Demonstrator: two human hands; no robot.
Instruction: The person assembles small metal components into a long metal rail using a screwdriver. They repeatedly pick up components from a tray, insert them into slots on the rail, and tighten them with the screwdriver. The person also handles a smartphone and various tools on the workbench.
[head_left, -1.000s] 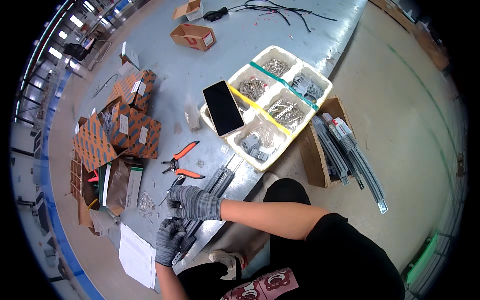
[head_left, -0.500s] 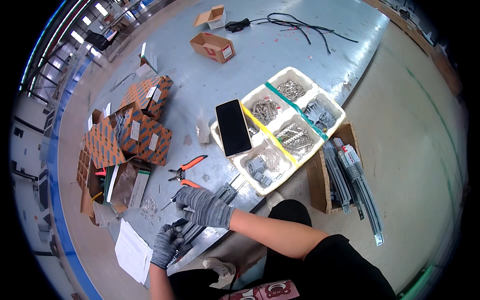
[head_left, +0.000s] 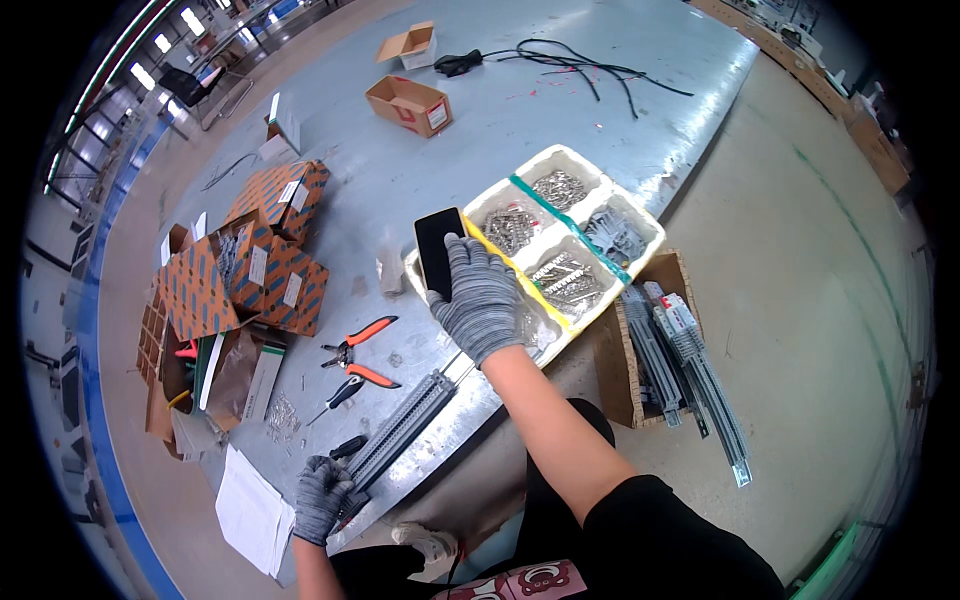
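Inspected the worktop [head_left: 335, 225], reading directions from a clock face laid over the whole view, twelve at the upper edge. Found both hands in grey knit gloves, well apart from each other. Located the right hand [head_left: 475, 295] at the centre, with extended fingers and thumb spread away from them, over the lower part of a black phone [head_left: 434, 240] and the near cell of a white foam tray [head_left: 558, 152]. Could not determine firmness of contact, nor anything beneath the palm. Located the left hand [head_left: 322, 492] past seven o'clock, with curled fingers at the lower end of a grey slotted rail [head_left: 400, 425]. Could not tell whether clamped on the rail or merely against it. Traced the rail from there toward half past one, along the worktop's edge. Recorded the phone on the tray's nine-o'clock side. Placed the tray toward two, divided into cells with small metal and grey plastic parts, and crossed by yellow and green tape. Logged orange-handled pliers [head_left: 343, 354] and a screwdriver [head_left: 347, 391] toward eight, and a dark handle [head_left: 349, 447] just beside the left hand. Noted papers [head_left: 252, 510] toward half past seven, patterned boxes [head_left: 200, 295] toward nine, black cables [head_left: 598, 66] toward one, and an open carton [head_left: 615, 375] toward four.
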